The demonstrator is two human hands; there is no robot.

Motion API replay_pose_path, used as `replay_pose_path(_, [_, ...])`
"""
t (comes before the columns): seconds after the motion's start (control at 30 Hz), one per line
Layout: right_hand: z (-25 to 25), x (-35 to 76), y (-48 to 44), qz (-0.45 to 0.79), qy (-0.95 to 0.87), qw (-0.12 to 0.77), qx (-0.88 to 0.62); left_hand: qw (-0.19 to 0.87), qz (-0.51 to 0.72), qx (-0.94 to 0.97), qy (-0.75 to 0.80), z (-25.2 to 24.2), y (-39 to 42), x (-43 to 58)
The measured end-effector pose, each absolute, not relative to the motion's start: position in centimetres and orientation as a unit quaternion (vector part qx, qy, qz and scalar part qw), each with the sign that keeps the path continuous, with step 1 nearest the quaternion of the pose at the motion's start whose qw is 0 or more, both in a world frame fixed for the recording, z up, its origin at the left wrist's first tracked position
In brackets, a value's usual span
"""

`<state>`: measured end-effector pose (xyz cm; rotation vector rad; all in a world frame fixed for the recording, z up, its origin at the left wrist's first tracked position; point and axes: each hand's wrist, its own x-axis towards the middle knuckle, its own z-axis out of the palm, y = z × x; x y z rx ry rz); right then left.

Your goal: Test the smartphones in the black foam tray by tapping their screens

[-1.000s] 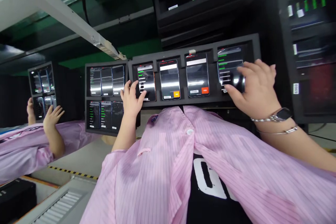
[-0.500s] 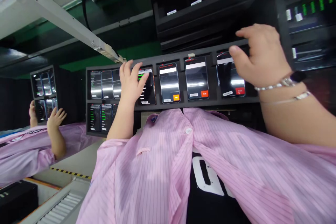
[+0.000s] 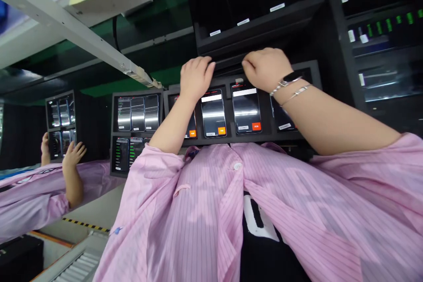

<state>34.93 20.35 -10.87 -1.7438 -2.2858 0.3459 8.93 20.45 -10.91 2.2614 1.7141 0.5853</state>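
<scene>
A black tray (image 3: 230,120) lies crosswise before me, holding several smartphones with lit screens. Two of them, a phone (image 3: 213,112) with an orange button and a phone (image 3: 246,108) with a red one, show fully. My left hand (image 3: 197,78) is curled over the tray's far edge; its wrist partly covers another phone (image 3: 192,125). On the same edge further right, my right hand (image 3: 267,69) is closed, its thumb tucked in. That forearm partly hides a phone (image 3: 283,119). The fingertips of both hands are out of sight behind the edge.
A second black tray (image 3: 128,133) of phones adjoins on the left. Darker trays (image 3: 254,26) with white labels stand behind, and a rack (image 3: 380,57) is on the right. A metal bar (image 3: 86,35) slants overhead. A co-worker's hand (image 3: 74,154) touches another tray at far left.
My left hand has moved right and away from me to the far edge. My right hand has come left and closed there. The phone by my left wrist now shows an orange button.
</scene>
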Motion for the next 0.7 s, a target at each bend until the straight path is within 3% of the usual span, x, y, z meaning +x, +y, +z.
replay_pose_path(0.23, [-11.3,32.5,20.3,0.191,-0.787,0.154,-0.565,0.113,0.157,0.787,0.586,-11.8,20.2,11.7])
replay_pose_path(0.5, [-5.9,41.5,8.4,0.103,-0.744,0.398,-0.527,0.07,0.252,0.737,0.623,-6.1,9.8,2.4])
replay_pose_path(0.7, [-9.7,43.7,0.7,0.076,-0.73,0.342,-0.587,0.046,0.24,0.663,0.708,-8.4,0.8,0.1])
